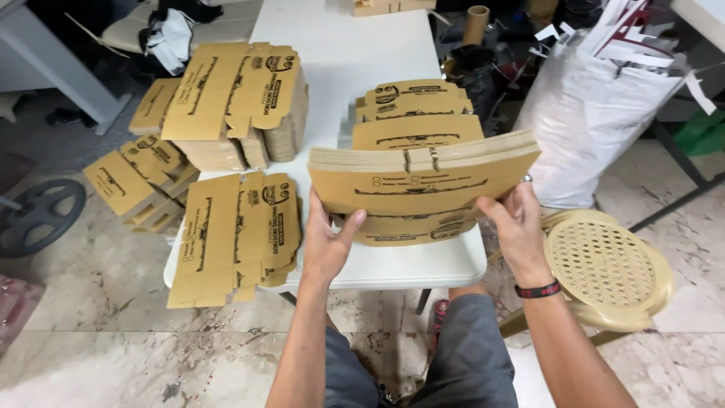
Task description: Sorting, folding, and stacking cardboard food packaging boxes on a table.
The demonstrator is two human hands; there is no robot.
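Both hands clamp one thick bundle of flat cardboard box blanks [423, 177]: the left hand [326, 240] closed on its lower left corner, thumb across the printed face, the right hand [517, 223] closed on the lower right edge. The bundle hangs just above the white surface [340, 53], over another stack of blanks [414, 113]. It looks stiff but loose-leaved — sheets could slide or fan out unless pinched from both ends, and it probably weighs a fair bit. More stacks [238, 106] crowd the left half, one pile [236, 234] overhanging the near edge. A tan plastic stool [604, 264] stands just right; a white sack of offcuts [589, 113] behind it.
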